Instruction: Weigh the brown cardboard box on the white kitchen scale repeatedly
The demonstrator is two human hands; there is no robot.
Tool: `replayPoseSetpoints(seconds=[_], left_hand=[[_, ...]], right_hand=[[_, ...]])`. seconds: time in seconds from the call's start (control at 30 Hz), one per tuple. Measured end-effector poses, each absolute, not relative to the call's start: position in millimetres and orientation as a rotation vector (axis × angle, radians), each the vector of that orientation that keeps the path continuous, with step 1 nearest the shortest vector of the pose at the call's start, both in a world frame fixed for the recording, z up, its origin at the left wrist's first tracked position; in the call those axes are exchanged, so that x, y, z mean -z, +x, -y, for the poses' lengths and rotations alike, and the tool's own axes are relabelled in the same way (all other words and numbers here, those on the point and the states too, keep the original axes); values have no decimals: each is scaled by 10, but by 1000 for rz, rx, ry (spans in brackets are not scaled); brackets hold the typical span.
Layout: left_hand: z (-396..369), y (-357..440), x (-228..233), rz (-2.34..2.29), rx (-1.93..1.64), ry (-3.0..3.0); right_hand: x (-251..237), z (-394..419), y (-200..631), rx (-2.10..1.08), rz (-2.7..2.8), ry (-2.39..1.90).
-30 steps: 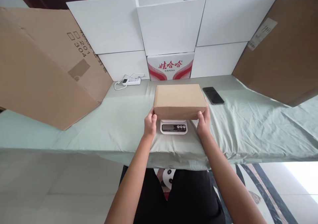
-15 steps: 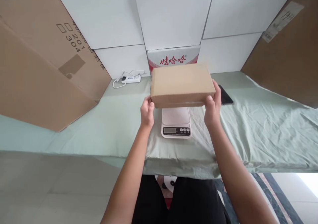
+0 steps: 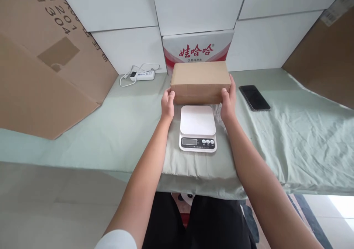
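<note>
A plain brown cardboard box (image 3: 201, 73) is gripped at its two ends, just behind the kitchen scale. My left hand (image 3: 167, 103) is closed on its left end, thumb on the front face. Round the right end, my right hand (image 3: 228, 100) is closed with its thumb on the front corner. The white digital kitchen scale (image 3: 198, 121) has a bare platform and a blank-looking display. Some clear crumpled plastic (image 3: 218, 113) shows beside the scale near my right wrist. Whether the box rests on the cloth, I cannot tell.
A black smartphone (image 3: 254, 98) lies to the right. Back left is a white power strip (image 3: 142, 74) with its cable. A red-and-white printed carton (image 3: 197, 46) stands behind the box. Large cardboard sheets (image 3: 55, 83) flank the green cloth (image 3: 129, 131), with white panels (image 3: 132, 6) behind.
The box has moved back and down, away from above the scale, and both hands went with it. The scale's platform and the phone are now uncovered. The view has tilted downward.
</note>
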State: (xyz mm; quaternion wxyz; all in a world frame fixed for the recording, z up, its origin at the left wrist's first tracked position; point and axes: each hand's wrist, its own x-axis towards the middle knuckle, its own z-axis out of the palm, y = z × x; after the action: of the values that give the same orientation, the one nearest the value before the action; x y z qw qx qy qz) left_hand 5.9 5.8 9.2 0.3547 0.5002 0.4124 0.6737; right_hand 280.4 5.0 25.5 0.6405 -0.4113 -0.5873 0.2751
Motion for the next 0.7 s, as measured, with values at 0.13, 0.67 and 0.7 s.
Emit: replayPoseSetpoints(seconds=[0.13,0.67,0.7], left_hand=[[-68,62,-90,-1083,-1735,1280],[-7,137,-82,-1113,-1642,1292],[-8,136,-77,-1116,-1639,1292]], right_hand=[[-176,-150,2785,-671,1313,-921],[-105,-187,2836,-603,1257,-1034],[-92,-190,2839,-602,1256,-1041]])
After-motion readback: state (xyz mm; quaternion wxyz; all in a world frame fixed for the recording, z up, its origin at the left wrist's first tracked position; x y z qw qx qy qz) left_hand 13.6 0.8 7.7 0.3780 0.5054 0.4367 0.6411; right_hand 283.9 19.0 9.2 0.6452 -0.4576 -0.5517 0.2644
